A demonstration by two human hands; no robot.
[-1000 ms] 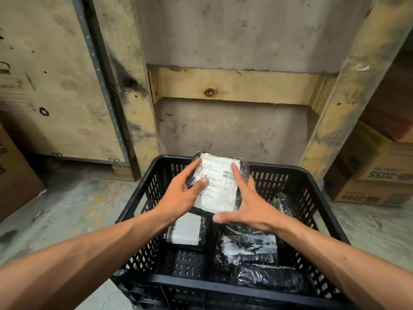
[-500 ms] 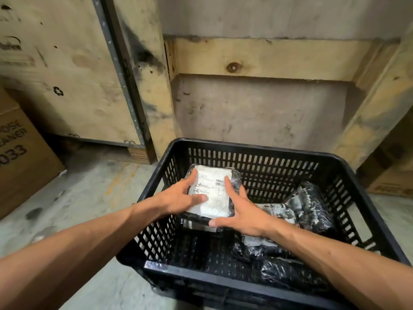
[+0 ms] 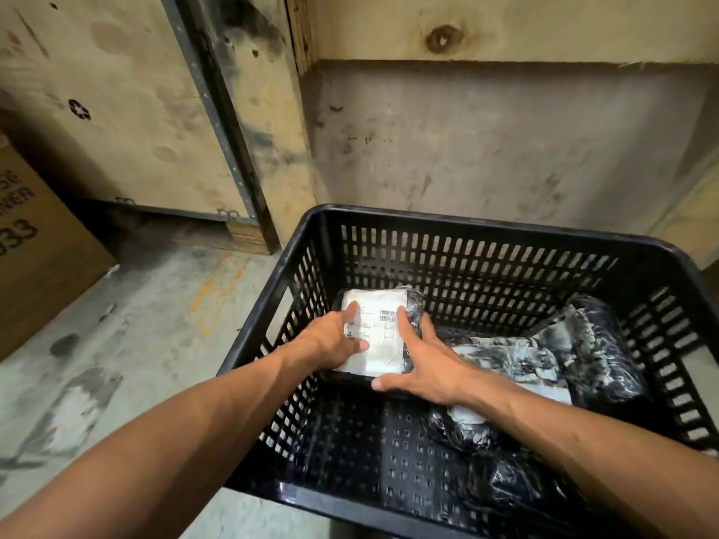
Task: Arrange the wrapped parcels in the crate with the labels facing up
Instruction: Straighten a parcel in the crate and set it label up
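Note:
A black slotted plastic crate [image 3: 478,224] stands on the floor. Both hands hold one black-wrapped parcel [image 3: 383,346] low in the crate's far left corner, with its white label facing up. My left hand [image 3: 330,338] grips its left side, thumb and forefinger on the label. My right hand [image 3: 424,367] grips its right side, forefinger along the label's edge and thumb at the near edge. Several other black-wrapped parcels lie on the right side: one with a crumpled label up [image 3: 513,361], one leaning on the right wall [image 3: 599,344], one near the front [image 3: 505,480].
The crate's near left floor [image 3: 350,433] shows bare perforated plastic. A cardboard box [image 3: 35,247] stands at the left on the concrete floor [image 3: 148,324]. A plywood shipping case [image 3: 116,91] and a grey wall [image 3: 486,149] rise close behind the crate.
Both hands have lowered the labelled parcel from above the rim down into the far left corner. The view has dropped and moved closer to the crate.

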